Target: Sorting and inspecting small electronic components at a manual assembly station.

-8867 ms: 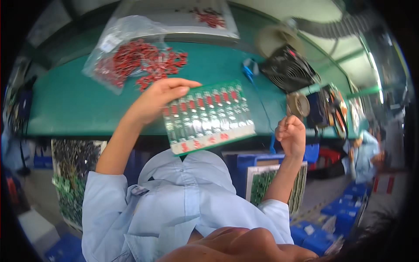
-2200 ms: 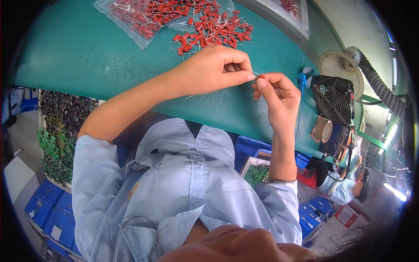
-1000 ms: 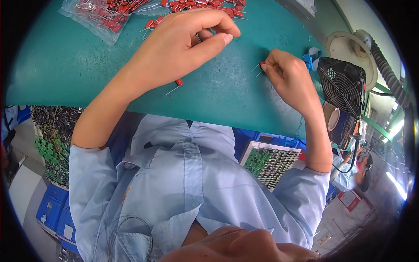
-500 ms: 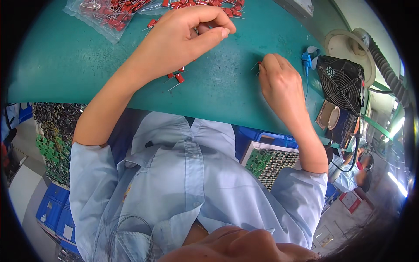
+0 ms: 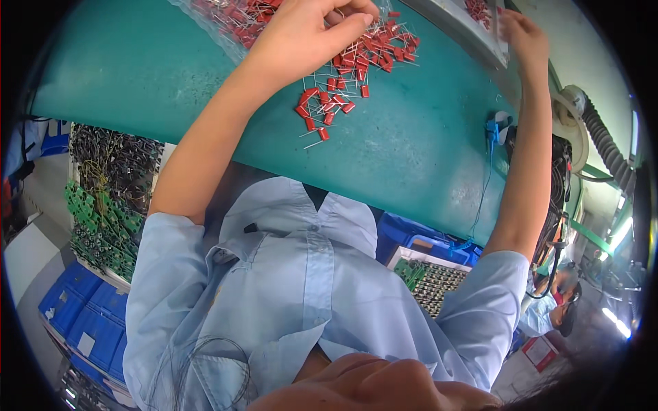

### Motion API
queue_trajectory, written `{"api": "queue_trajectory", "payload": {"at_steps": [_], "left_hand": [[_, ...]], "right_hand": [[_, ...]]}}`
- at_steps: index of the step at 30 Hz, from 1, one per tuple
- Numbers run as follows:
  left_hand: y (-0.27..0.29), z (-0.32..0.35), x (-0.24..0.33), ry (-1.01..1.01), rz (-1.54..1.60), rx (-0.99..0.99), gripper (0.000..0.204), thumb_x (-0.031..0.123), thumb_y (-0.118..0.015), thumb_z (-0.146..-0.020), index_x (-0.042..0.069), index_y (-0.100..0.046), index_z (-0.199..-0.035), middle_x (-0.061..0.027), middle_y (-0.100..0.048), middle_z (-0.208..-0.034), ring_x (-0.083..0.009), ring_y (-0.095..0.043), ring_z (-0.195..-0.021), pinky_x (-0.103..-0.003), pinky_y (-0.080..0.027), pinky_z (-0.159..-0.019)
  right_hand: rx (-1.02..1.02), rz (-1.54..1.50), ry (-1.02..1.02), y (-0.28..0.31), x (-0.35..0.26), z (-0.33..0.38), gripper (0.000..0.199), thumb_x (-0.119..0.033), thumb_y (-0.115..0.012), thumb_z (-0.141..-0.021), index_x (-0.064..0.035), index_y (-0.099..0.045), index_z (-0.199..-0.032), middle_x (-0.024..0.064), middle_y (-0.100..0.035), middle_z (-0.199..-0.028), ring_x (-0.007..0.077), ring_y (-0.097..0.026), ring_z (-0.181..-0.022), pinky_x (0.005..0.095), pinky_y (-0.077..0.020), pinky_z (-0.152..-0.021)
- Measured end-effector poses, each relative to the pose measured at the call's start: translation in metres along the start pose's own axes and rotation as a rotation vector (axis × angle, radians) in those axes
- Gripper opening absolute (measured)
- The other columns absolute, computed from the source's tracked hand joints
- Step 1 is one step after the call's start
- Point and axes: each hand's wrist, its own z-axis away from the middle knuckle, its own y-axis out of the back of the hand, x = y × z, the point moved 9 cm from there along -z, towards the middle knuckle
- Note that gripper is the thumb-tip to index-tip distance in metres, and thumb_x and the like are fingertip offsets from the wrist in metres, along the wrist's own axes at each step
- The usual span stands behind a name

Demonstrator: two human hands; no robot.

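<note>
Many red box-shaped capacitors (image 5: 361, 65) with thin wire leads lie heaped and scattered on the green mat. My left hand (image 5: 308, 34) hovers over the pile with fingers curled and thumb near the forefinger; whatever they pinch is hidden. Behind it lies a clear plastic bag (image 5: 226, 31) with more red capacitors. My right hand (image 5: 526, 42) reaches far right to the edge of a pale tray (image 5: 473, 38). Its fingers are drawn together, somewhat blurred, with a bit of red at their tips. Red parts (image 5: 478, 12) also show inside the tray.
A blue clip with a cord (image 5: 491, 133) lies at the mat's right edge. Beyond my right arm are a dark fan (image 5: 558, 151) and a ribbed hose (image 5: 606, 130). Circuit boards (image 5: 103, 212) stand below at left, with blue crates (image 5: 86, 312) under them.
My right hand has gone from the mat up and right to the tray. My left hand has stayed bent over the pile. The view has shifted, showing more of the capacitors.
</note>
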Motion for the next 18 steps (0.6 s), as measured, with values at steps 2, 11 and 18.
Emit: {"api": "queue_trajectory", "payload": {"at_steps": [2,11,18], "left_hand": [[0.005,0.002,0.000,0.026,-0.043,0.010,0.014,0.006,-0.063,-0.096,0.000,-0.070,-0.107,-0.0044,-0.067,-0.089,-0.0122,-0.057,-0.070,-0.025,-0.047,-0.064],[0.005,0.008,0.011,-0.164,-0.132,0.056,0.017,0.008,-0.064,-0.093,0.001,-0.071,-0.107,-0.0087,-0.070,-0.095,-0.0187,-0.060,-0.073,-0.030,-0.050,-0.068],[0.007,0.005,0.003,-0.087,-0.123,0.069,0.015,0.010,-0.063,-0.094,0.001,-0.070,-0.103,-0.0096,-0.070,-0.094,-0.0194,-0.061,-0.075,-0.031,-0.050,-0.069]], "right_hand": [[0.108,-0.164,-0.080,0.001,0.000,0.000,0.040,-0.019,-0.069,-0.096,0.0040,-0.070,-0.129,0.0084,-0.079,-0.106,0.0184,-0.074,-0.089,0.0276,-0.0580,-0.076],[-0.656,-0.085,0.518,-0.099,-0.030,0.200,0.006,-0.008,-0.074,-0.091,-0.0027,-0.071,-0.092,-0.0010,-0.064,-0.081,0.0096,-0.052,-0.071,0.0219,-0.0437,-0.069],[-0.561,0.019,0.422,-0.114,-0.024,0.207,0.006,-0.005,-0.075,-0.088,-0.0015,-0.070,-0.089,0.0034,-0.066,-0.084,0.0116,-0.054,-0.070,0.0249,-0.0462,-0.067]]}}
